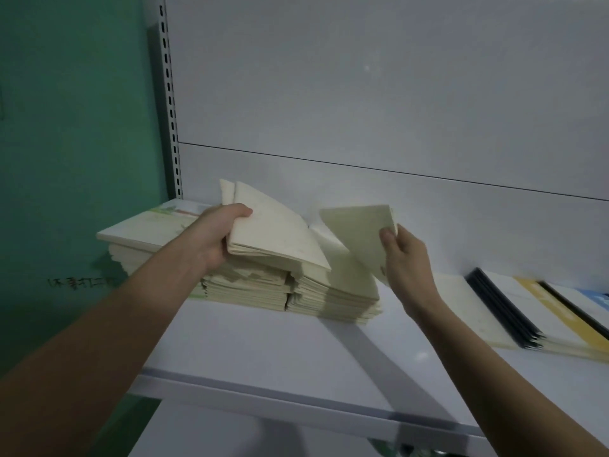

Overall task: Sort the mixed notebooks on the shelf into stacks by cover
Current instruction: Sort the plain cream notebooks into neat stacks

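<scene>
L hand grips a tilted bundle of thin cream notebooks, thumb curled over the top cover, w/ its lower edge on the cream stacks mid-shelf. R hand pinches one matte cream notebook, raised, tilted, just beside the bundle. White glossy shelf. Green-printed pile sits far left; black-spined covers lie flat at right.

Single head-worn wide-angle view; it faces forward and slightly down onto the shelf from close range, at arm's length; both forearms enter from the lower corners; the back panel fills the upper frame; straight edges bow near the borders.
</scene>
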